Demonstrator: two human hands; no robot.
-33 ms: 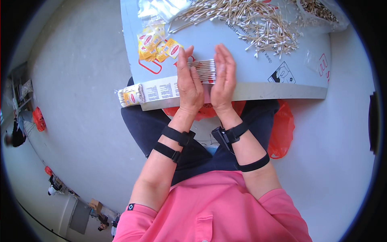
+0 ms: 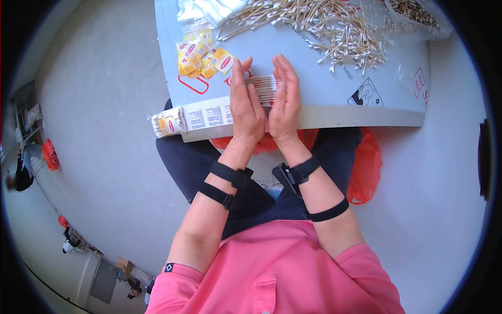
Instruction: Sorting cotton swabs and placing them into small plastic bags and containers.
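Note:
A row of wooden-stick cotton swabs (image 2: pixel 263 90) lies side by side between my two palms, at the near part of the blue-grey board (image 2: pixel 324 94). My left hand (image 2: pixel 247 107) stands on edge against the row's left ends, fingers straight. From the other side my right hand (image 2: pixel 285 102) presses the right ends, its fingers also straight and together. The left ends are partly hidden behind my left thumb. To the left, a filled clear packet of cotton swabs (image 2: pixel 169 123) with a yellow label lies at the board's near left corner.
Yellow label cards (image 2: pixel 201 60) lie beyond my left hand, near clear plastic bags (image 2: pixel 209 11). A large loose pile of cotton swabs (image 2: pixel 334 31) spreads over the far side. An open bag of swabs (image 2: pixel 418 15) sits at the far right. Red plastic bags (image 2: pixel 364 167) hang below the board.
My right hand has shifted slightly left, toward my left hand, and the gap between the palms is narrower. The cotton swabs stay between them.

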